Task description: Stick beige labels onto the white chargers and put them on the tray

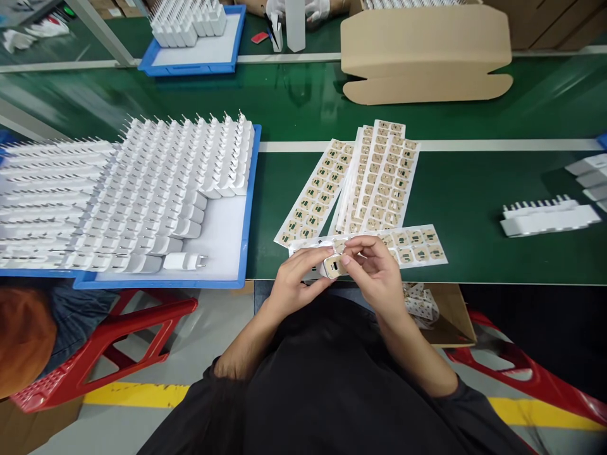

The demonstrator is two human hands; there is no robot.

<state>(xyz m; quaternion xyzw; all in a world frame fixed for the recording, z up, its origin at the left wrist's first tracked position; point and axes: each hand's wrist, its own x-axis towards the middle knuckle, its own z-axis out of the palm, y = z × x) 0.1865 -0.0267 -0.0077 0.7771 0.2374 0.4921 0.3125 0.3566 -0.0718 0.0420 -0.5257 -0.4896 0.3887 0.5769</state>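
Observation:
My left hand (pixel 296 278) is closed round a white plug charger (pixel 327 270), its end face turned up towards me. On that face lies a beige label (pixel 334 266) with a dark slot at its middle. My right hand (pixel 379 272) has thumb and forefinger closed at the label's right edge; the fingertips partly hide the contact. Under both hands a sheet of beige labels (pixel 420 246) runs across the bench's front edge. Just beyond it, more label sheets (pixel 386 177) overlap in a fan, with one sheet (pixel 315 193) slanting off to the left.
At left, a blue tray (pixel 227 278) holds rows of white chargers, with one charger (pixel 183 261) lying at its front. More white chargers (pixel 550 217) lie at right. A cardboard box (pixel 427 44) and another blue tray (pixel 190 68) stand across the bench, near a person's gloved hands.

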